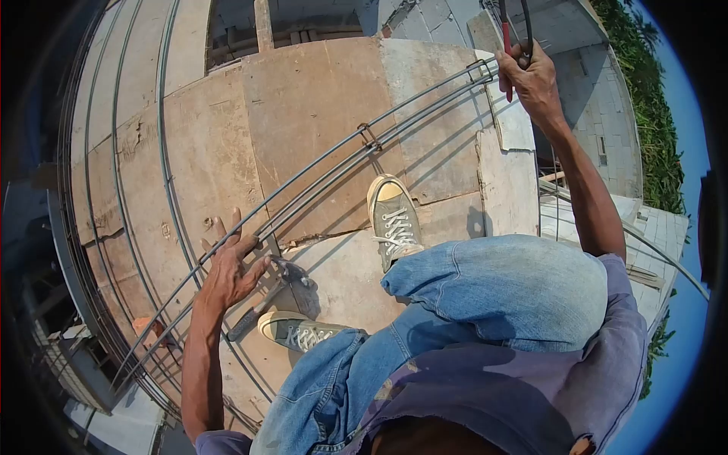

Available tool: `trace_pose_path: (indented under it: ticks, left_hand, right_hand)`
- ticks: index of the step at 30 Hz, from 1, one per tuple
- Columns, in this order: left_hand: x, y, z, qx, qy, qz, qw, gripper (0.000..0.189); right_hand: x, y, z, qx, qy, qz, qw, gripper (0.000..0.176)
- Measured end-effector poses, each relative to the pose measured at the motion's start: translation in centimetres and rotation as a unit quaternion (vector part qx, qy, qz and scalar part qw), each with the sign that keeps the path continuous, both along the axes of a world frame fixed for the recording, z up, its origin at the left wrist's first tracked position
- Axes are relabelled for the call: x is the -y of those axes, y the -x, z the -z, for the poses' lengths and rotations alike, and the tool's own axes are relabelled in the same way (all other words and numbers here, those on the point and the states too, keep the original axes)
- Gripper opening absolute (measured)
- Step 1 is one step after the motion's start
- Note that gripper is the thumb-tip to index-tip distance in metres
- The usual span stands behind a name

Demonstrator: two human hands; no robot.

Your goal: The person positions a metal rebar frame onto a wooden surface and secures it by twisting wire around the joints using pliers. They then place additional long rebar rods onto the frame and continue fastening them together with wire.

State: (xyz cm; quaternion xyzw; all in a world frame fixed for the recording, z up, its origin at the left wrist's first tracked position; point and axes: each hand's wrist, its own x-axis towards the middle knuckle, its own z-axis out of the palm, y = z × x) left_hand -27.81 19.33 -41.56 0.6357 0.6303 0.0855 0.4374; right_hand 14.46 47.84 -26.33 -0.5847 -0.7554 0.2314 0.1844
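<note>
A long, narrow cage of steel rebar [318,168] runs diagonally across the boards, joined by small square stirrups [369,137]. At its lower left, my left hand [227,274] is on the bars, some fingers beyond the upper bar and the index finger across the lower ones. My right hand [531,82] is closed around a red-handled tool [506,36] that looks like pliers, at the upper right end of the cage. Its jaws cannot be made out. A hammer [258,309] lies below my left hand, near my left shoe [299,331].
Several long loose bars [161,114] run along the left of the plywood deck [311,91]. An opening [303,19] lies beyond its top edge. My right shoe [393,220] stands beside the cage. Block walls [603,114] and greenery [652,106] are at the right.
</note>
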Motion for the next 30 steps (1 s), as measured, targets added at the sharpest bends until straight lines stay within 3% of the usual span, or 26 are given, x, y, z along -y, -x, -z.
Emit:
trace_pose_path:
  ticks: [1,2,3,5,6,7,8,9,11,12,13,14,15,16,17,18,19,21,22,23,25,26,27,29,30]
  left_hand:
    - [-0.2,-0.2,-0.1,-0.022,-0.031,0.022,0.999,0.043]
    - [-0.3,-0.2,-0.6,-0.019,0.01,0.005,1.0,0.045]
    - [-0.3,-0.4,-0.8,-0.007,0.027,0.004,1.0,0.047]
    - [-0.1,-0.4,-0.6,-0.034,0.002,0.02,0.999,0.047]
    - [-0.4,-0.5,-0.6,-0.029,-0.002,0.023,0.999,0.047]
    - [-0.5,-0.5,-1.1,-0.011,0.021,0.004,1.0,0.046]
    - [-0.6,-0.5,-1.4,0.004,0.042,-0.017,0.999,0.045]
    - [-0.6,-0.5,-1.2,0.003,0.04,-0.013,0.999,0.045]
    - [-0.3,-0.3,-0.4,-0.003,0.023,-0.016,1.0,0.042]
    - [-0.1,-0.3,0.0,-0.003,0.018,-0.016,1.0,0.042]
    - [0.3,-0.4,0.3,-0.038,-0.008,0.012,0.999,0.041]
    - [0.7,-0.2,0.6,-0.073,-0.028,0.043,0.996,0.039]
    - [0.9,-0.5,0.6,-0.067,-0.024,0.035,0.997,0.039]
    - [0.6,-0.3,0.5,-0.079,-0.055,0.045,0.994,0.039]
    - [0.7,0.1,0.0,-0.091,-0.079,0.062,0.991,0.038]
    - [0.0,-0.5,-1.1,-0.059,0.012,0.012,0.998,0.038]
    - [-0.1,-0.6,-1.2,-0.062,0.013,0.009,0.998,0.038]
    - [-0.2,-0.6,-1.1,-0.023,0.023,-0.007,0.999,0.04]
    - [0.0,-0.5,-0.9,-0.037,0.012,0.001,0.999,0.041]
    - [0.2,-0.4,-0.6,-0.036,0.013,0.001,0.999,0.041]
    - [1.1,-0.2,0.3,-0.105,-0.074,0.082,0.988,0.043]
    - [1.1,0.0,0.5,-0.151,-0.085,0.106,0.979,0.043]
    - [1.2,0.1,0.5,-0.152,-0.075,0.109,0.979,0.043]
    - [0.3,0.0,0.1,-0.045,-0.01,0.023,0.999,0.044]
    - [-0.1,-0.2,-0.5,-0.024,0.011,0.011,1.0,0.045]
  right_hand:
    - [0.5,-0.6,0.7,0.065,0.019,-0.025,0.997,0.022]
    - [0.4,-2.1,1.3,0.419,-0.021,-0.252,0.872,0.024]
    - [0.4,-1.7,1.9,0.5,0.15,-0.28,0.806,0.027]
    - [0.7,-2.0,1.4,0.477,0.088,-0.274,0.831,0.029]
    - [0.5,-2.4,1.1,0.314,0.077,-0.186,0.928,0.028]
    - [0.9,-2.5,0.8,0.134,0.064,-0.089,0.985,0.028]
    - [1.2,-2.1,0.6,0.022,0.033,0.03,0.999,0.027]
    - [0.8,-2.3,1.3,-0.07,-0.043,0.076,0.994,0.026]
    - [-0.1,-4.5,2.5,0.08,-0.054,-0.021,0.995,0.027]
    - [-0.1,-4.4,2.6,0.289,0.024,-0.13,0.948,0.027]
    - [-0.3,-4.2,2.6,0.481,0.103,-0.231,0.84,0.027]
    - [-0.5,-4.4,1.9,0.459,0.119,-0.233,0.849,0.029]
    - [-0.9,-4.0,1.1,0.463,0.06,-0.238,0.851,0.028]
    - [-1.2,-3.9,0.4,0.311,0.065,-0.147,0.937,0.028]
    - [-0.5,-3.8,0.1,0.145,0.076,-0.043,0.986,0.028]
    - [-0.5,-4.0,0.5,0.047,0.006,0.012,0.999,0.029]
    - [-0.7,-4.2,1.0,0.044,0.007,0.01,0.999,0.029]
    - [-1.2,-5.0,1.8,0.138,0.0,-0.01,0.99,0.024]
    - [-1.3,-5.8,1.5,0.455,-0.032,-0.22,0.862,0.021]
    - [-1.7,-6.1,2.0,0.486,0.043,-0.253,0.835,0.023]
    - [-2.0,-6.0,0.7,0.452,0.0,-0.187,0.872,0.024]
    - [-1.8,-5.7,0.4,0.34,-0.027,-0.096,0.935,0.022]
    - [-1.7,-5.4,0.2,0.095,0.035,0.027,0.994,0.021]
    - [-1.6,-5.6,1.5,0.007,-0.087,0.125,0.988,0.023]
    - [-1.8,-7.0,2.0,0.002,-0.089,0.122,0.989,0.023]
